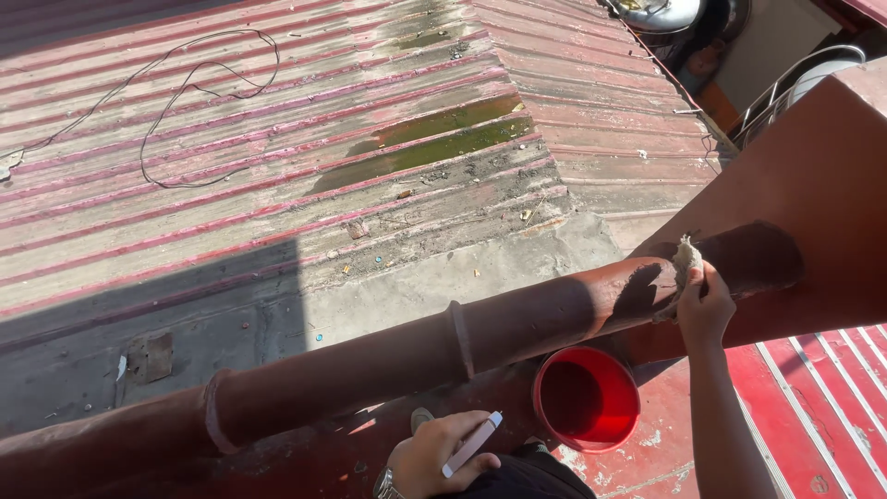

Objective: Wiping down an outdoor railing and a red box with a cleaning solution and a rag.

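rag (685, 257) pressed on pipe (517, 323) by clenched right hand (704, 310); left hand (442, 457) grips phone (472, 444).

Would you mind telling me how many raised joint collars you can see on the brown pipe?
2: one collar near the pipe's middle, above the red bucket, another further left. The right hand may hide more.

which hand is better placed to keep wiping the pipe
Right. The right hand already presses a rag on the pipe. The left hand is lower, below the pipe, holding a thin white tool.
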